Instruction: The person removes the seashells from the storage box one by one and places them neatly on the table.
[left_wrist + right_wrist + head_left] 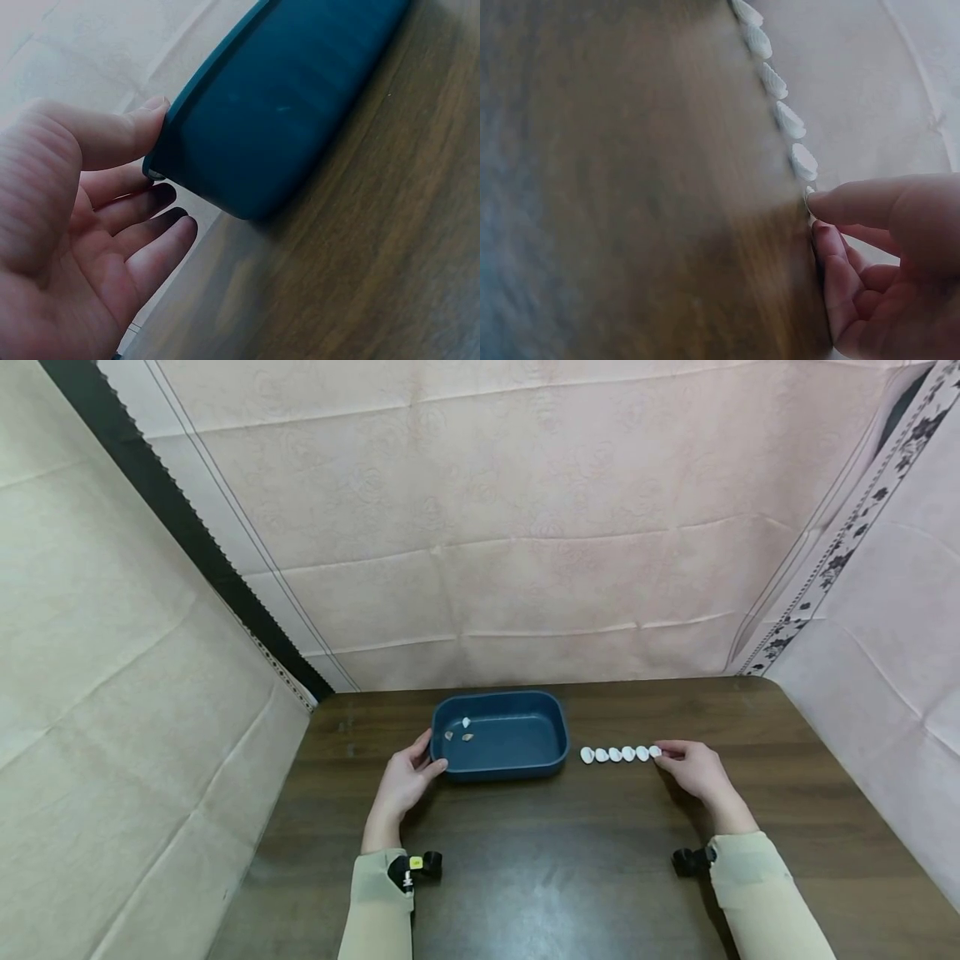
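Observation:
A dark blue rectangular tray [501,772] stands on the table, its left end gripped by my left hand [402,779]. In the left wrist view, the thumb [124,135] presses on the tray rim while the lower fingers spread below it. Inside the tray's left part lie a white shell [466,722] and two brownish shells [467,737]. Several white ribbed shells [615,754] form a straight row to the right of the tray. At the row's right end, my right hand [696,768] pinches the last shell [656,751], mostly hidden by the fingers in the right wrist view.
The brown wooden table [540,868] ends at a back edge just behind the tray. Pale cloth [525,568] hangs behind it, with more cloth on the left and right sides. Each wrist wears a black camera [692,862].

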{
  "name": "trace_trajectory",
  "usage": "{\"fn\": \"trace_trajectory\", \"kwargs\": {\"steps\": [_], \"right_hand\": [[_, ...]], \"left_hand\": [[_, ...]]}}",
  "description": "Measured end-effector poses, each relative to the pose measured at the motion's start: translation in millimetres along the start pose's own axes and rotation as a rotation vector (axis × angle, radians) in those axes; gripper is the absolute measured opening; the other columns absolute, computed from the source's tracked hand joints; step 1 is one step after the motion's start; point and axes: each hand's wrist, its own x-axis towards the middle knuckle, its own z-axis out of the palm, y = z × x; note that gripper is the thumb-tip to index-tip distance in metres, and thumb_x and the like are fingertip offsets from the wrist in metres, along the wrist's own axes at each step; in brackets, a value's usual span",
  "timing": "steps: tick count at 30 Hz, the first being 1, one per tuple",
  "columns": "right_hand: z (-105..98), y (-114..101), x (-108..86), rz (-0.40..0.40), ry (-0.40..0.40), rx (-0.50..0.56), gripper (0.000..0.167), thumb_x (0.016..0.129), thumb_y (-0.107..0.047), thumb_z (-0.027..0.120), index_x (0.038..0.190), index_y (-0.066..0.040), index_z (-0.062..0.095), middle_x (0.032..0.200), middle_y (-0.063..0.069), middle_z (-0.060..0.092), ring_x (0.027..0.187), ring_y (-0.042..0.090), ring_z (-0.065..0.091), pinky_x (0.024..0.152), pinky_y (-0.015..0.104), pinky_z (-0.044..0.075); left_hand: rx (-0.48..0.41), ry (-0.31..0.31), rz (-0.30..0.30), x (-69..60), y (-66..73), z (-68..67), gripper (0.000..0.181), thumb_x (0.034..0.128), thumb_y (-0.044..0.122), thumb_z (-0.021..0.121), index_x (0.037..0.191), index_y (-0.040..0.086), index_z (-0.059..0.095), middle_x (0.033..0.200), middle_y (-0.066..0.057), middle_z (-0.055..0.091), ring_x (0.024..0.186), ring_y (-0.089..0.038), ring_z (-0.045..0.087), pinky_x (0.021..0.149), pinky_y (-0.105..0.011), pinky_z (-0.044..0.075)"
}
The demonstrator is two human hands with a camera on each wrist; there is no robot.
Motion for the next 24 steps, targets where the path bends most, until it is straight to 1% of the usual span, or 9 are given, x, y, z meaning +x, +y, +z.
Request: {"fn": "trace_trajectory", "kwargs": {"steps": [6,15,24], "right_hand": [[1.2,-0.2,0.7,-0.010,0.006,-0.015,0.034,0.103,-0.017,0.073,0.129,0.005,0.073,0.111,0.019,0.078,0.105,0.038,0.071,0.083,0.045,0.055],[2.9,2.7,2.0,0.017,-0.014,-0.004,0.040,0.104,-0.018,0.072,0.136,0.005,0.069,0.114,0.020,0.075,0.101,0.033,0.068,0.081,0.041,0.053],[3.1,5.4,1.3,0.026,-0.024,0.019,0.042,0.103,-0.019,0.072,0.138,0.005,0.068,0.114,0.019,0.074,0.100,0.031,0.067,0.081,0.041,0.053]], "left_hand": [[0.010,0.005,0.002,0.1,-1.0,-0.1,0.068,0.1040,0.010,0.072,0.164,0.004,0.041,0.169,-0.015,0.039,0.151,-0.034,0.044,0.120,-0.047,0.039],[0.018,0.009,0.007,-0.3,-0.2,0.2,0.068,0.1037,0.010,0.072,0.164,0.003,0.041,0.168,-0.016,0.039,0.151,-0.034,0.044,0.120,-0.048,0.039],[0.022,0.007,0.009,-0.7,1.1,0.5,0.069,0.1032,0.009,0.073,0.163,0.002,0.041,0.168,-0.016,0.040,0.150,-0.035,0.045,0.120,-0.049,0.040]]}}
